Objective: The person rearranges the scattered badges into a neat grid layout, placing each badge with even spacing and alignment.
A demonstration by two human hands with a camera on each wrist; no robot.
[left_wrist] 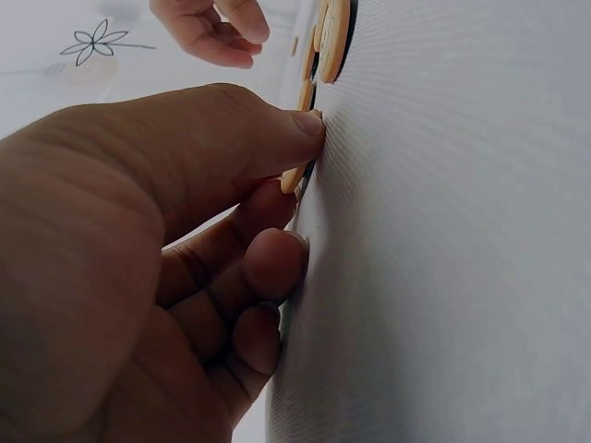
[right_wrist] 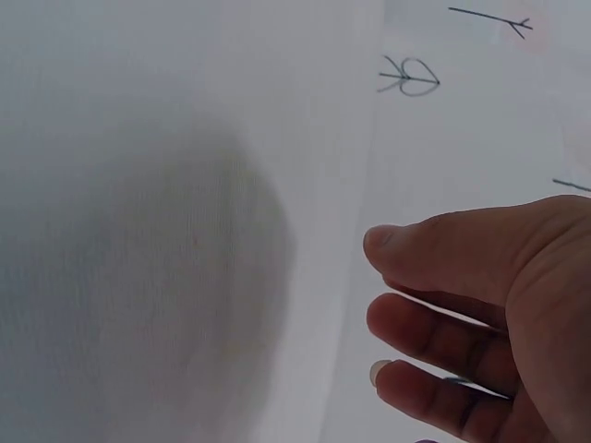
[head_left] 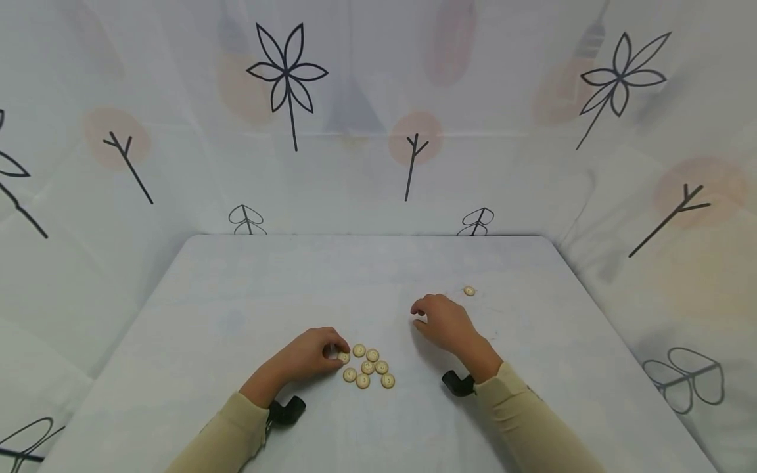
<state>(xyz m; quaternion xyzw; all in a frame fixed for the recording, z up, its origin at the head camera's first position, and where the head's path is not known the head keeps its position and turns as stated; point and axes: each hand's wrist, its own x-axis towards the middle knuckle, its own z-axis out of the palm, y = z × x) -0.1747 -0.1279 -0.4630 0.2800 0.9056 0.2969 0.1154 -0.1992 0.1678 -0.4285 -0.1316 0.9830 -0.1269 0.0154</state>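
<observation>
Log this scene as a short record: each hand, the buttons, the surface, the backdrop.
left hand: pinches a button at the left edge of the group
right hand: fingers loosely bent, no button held
button group: eight, counting the pinched one; the other seven buttons lie close by
lone button: apart from the group, beyond the right hand
surface: white table
backdrop: pale cloth with dark plant outlines
</observation>
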